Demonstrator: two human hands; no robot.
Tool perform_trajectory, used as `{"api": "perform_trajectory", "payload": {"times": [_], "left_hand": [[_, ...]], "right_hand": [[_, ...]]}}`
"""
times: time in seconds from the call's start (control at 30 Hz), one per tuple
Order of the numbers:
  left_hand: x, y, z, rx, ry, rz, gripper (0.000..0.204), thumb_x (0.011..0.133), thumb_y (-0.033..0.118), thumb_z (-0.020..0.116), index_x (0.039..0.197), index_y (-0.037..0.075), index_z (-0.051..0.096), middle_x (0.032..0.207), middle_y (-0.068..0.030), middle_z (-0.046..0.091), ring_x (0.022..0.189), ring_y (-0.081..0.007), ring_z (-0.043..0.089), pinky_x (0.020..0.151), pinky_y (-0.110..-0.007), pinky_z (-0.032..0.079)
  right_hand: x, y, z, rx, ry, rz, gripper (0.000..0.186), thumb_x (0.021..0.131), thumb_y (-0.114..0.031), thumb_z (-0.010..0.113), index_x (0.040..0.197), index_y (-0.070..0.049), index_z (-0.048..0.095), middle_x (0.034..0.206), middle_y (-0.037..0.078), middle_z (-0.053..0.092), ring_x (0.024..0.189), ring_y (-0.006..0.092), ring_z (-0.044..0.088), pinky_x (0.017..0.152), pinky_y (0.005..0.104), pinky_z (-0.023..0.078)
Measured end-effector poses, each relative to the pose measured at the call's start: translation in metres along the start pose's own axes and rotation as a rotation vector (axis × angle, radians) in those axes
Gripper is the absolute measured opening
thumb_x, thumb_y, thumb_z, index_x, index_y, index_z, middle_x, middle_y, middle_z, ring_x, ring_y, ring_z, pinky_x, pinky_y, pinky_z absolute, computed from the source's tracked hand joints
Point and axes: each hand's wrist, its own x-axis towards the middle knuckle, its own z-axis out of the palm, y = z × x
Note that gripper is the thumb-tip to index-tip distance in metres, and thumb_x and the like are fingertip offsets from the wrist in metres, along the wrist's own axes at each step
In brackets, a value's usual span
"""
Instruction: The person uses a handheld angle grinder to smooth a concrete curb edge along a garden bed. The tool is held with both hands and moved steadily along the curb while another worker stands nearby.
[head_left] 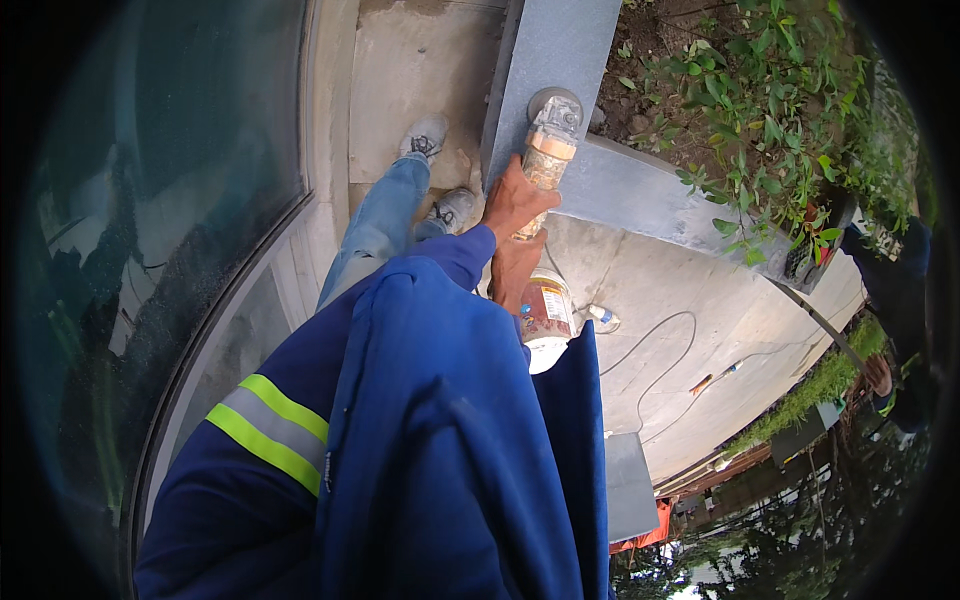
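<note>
Angle grinder (549,168), dust-coated and peach-banded, over flat grey stone ledge (565,45)

Its round disc (540,98) lies at the ledge's corner. One bare hand (519,203) clenches it midway; the other hand (514,270) grasps its rear end, fingers partly hidden. A white-and-brown plastic bucket (548,310) shows near the hands.

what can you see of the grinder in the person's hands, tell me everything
The grinder has a dusty, scuffed, metal-looking grey head, a pale orange band behind it, and a mottled, worn tan-and-white barrel. A round grey disc shows at the head's far end, lying over the grey ledge, seemingly against it. The tool's head points forward. The left hand grips the barrel; the right hand seems to hold it nearer the rear, partly hidden. Whether the disc spins cannot be told.
</note>
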Motion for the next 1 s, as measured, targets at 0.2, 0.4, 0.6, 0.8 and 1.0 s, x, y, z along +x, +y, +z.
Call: {"api": "perform_trajectory", "payload": {"times": [0.2,0.4,0.6,0.8,1.0], "left_hand": [[-0.008,-0.01,0.001,-0.074,-0.004,0.016,0.076,0.073,0.027,0.089,0.134,-0.006,0.058,0.119,-0.0218,0.073,0.11,-0.0323,0.072,0.097,-0.043,0.057],[-0.007,-0.013,-0.001,-0.041,0.006,0.045,0.073,0.074,0.026,0.089,0.134,-0.004,0.059,0.117,-0.0205,0.074,0.108,-0.0325,0.073,0.096,-0.042,0.057],[0.0,-0.004,-0.011,-0.195,0.023,0.058,0.076,0.072,0.028,0.089,0.132,-0.006,0.059,0.117,-0.0222,0.074,0.109,-0.0334,0.073,0.097,-0.043,0.057],[-0.004,-0.004,-0.014,-0.065,0.057,0.016,0.073,0.073,0.027,0.089,0.132,-0.006,0.059,0.114,-0.0214,0.075,0.106,-0.0329,0.074,0.094,-0.042,0.058],[0.015,0.008,-0.022,-0.084,0.066,0.101,0.07,0.075,0.025,0.089,0.131,-0.004,0.06,0.111,-0.0198,0.075,0.101,-0.0292,0.075,0.089,-0.042,0.06]], "right_hand": [[0.006,0.047,0.012,-0.135,0.045,0.004,0.073,0.085,-0.035,0.083,0.13,0.013,0.05,0.107,0.042,0.071,0.106,0.0584,0.07,0.088,0.056,0.055],[0.014,0.046,0.02,-0.122,0.086,-0.069,0.071,0.085,-0.037,0.083,0.127,0.011,0.051,0.106,0.042,0.071,0.106,0.0585,0.07,0.088,0.0562,0.055],[0.009,0.031,0.023,-0.198,-0.018,-0.054,0.071,0.085,-0.038,0.083,0.126,0.011,0.051,0.106,0.041,0.071,0.105,0.0582,0.07,0.088,0.0564,0.055],[-0.003,0.049,0.014,-0.153,0.034,-0.03,0.07,0.085,-0.038,0.083,0.125,0.01,0.052,0.105,0.041,0.071,0.105,0.0579,0.07,0.088,0.0566,0.056],[0.014,0.028,0.019,-0.133,0.008,-0.001,0.07,0.085,-0.039,0.083,0.125,0.009,0.052,0.105,0.041,0.072,0.105,0.0576,0.071,0.088,0.0569,0.056]]}}
